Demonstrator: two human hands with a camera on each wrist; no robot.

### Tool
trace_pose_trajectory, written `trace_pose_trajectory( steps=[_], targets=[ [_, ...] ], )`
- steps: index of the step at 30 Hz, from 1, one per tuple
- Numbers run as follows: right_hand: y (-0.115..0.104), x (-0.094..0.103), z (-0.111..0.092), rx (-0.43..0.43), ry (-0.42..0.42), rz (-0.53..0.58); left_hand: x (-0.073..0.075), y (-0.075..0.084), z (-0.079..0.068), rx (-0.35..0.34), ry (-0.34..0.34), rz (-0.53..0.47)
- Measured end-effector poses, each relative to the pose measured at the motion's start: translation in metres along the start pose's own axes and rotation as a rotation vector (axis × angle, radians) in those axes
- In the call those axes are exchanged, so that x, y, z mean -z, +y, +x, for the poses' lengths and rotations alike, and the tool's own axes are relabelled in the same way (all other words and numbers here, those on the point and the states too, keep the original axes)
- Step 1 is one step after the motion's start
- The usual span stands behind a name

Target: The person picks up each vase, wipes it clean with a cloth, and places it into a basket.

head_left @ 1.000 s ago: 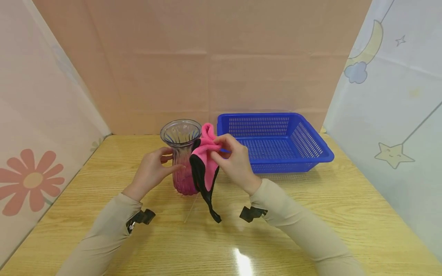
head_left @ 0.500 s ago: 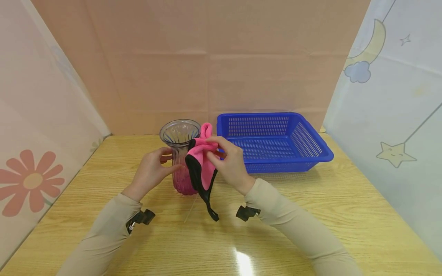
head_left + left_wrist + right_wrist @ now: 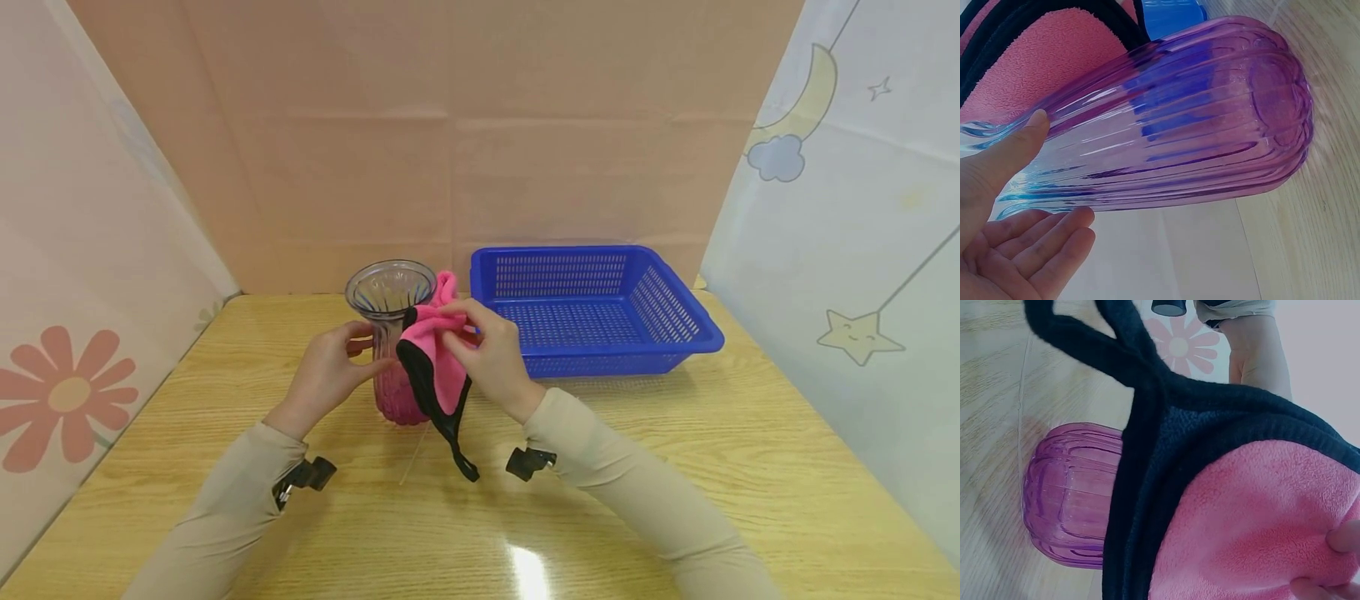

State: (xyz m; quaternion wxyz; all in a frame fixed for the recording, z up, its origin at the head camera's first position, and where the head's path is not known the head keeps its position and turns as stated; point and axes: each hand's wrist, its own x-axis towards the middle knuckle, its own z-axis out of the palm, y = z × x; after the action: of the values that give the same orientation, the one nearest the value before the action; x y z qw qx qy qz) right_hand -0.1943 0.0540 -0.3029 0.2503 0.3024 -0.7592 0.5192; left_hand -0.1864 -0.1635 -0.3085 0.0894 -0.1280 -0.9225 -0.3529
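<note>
A ribbed glass vase [image 3: 388, 392], bluish at the rim and pink-purple toward the base, stands upright on the table. My left hand [image 3: 326, 367] holds its left side, thumb on the near face; the left wrist view shows the thumb [image 3: 1038, 122] on the glass and the fingers at its other side. My right hand [image 3: 491, 354] pinches a pink cleaning cloth [image 3: 447, 379] with black edging and a hanging loop. The cloth lies against or just in front of the vase's right side and hides part of it. In the right wrist view, fingertips press into the pink pile.
A blue plastic basket [image 3: 588, 362] with slotted walls stands behind and right of the vase. The wood-grain table [image 3: 360, 533] meets a plain back sheet and printed side sheets. A thin pale line [image 3: 415, 454] runs over the tabletop in front of the vase.
My right hand has shifted a little to the left, bringing the pink cloth further across the vase's side. The left hand and the vase stay in place.
</note>
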Motion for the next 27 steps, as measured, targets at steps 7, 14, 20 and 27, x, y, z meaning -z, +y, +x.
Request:
trace_pose_trajectory(
  steps=[7,14,20,27],
  targets=[
    [0.002,-0.005,-0.001,-0.009,-0.014,-0.022,0.001,-0.001,-0.001,0.004,0.004,0.004],
    [0.005,-0.012,-0.004,-0.037,-0.056,-0.068,0.001,-0.001,-0.001,0.003,0.011,-0.003],
    [0.005,-0.013,-0.006,-0.06,-0.086,-0.104,0.0,-0.001,-0.002,0.007,0.015,-0.005],
    [0.006,-0.014,-0.009,-0.086,-0.117,-0.14,0.0,-0.001,-0.002,0.009,0.013,0.003]
  ],
)
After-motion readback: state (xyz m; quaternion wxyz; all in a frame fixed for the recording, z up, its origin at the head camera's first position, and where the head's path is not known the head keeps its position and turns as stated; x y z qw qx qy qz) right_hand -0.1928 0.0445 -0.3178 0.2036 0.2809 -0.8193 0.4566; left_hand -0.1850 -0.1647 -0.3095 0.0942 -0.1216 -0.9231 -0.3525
